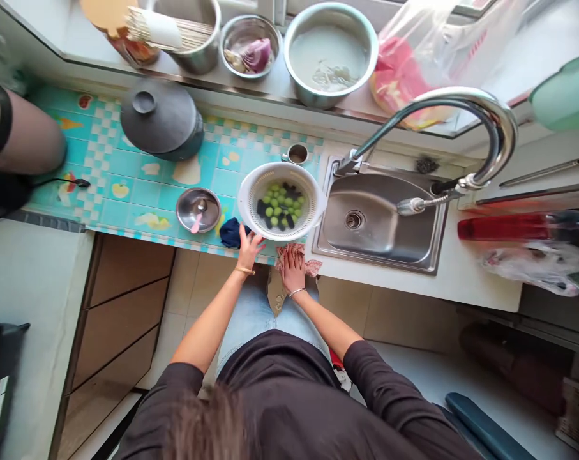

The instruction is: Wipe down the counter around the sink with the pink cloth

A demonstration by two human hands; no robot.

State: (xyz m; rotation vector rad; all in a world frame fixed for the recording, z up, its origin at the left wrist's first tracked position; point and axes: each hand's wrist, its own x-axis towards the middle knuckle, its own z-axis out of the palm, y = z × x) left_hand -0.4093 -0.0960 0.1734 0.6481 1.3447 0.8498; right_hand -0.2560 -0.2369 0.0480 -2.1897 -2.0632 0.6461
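Observation:
A white colander [245, 201] with green and dark grapes [282, 204] stands at the counter's front edge, left of the sink. My left hand [248, 249] is open, fingers spread at the colander's lower left rim; whether they touch it I cannot tell. Beside those fingers lies a crumpled dark blue cloth [230, 233]. On a red-and-white patterned cloth [313, 267] my right hand [293, 268] rests flat, just below the colander. To the left is a small steel bowl [182, 209] with a pink-handled spoon [198, 219] in it.
At right is a steel sink [366, 239] under a curved faucet [502, 137]. Behind the colander stands a small metal cup [297, 153]. A black lidded pot [162, 121] stands back left. The sill holds a large metal basin [331, 54] and an onion bowl [251, 46].

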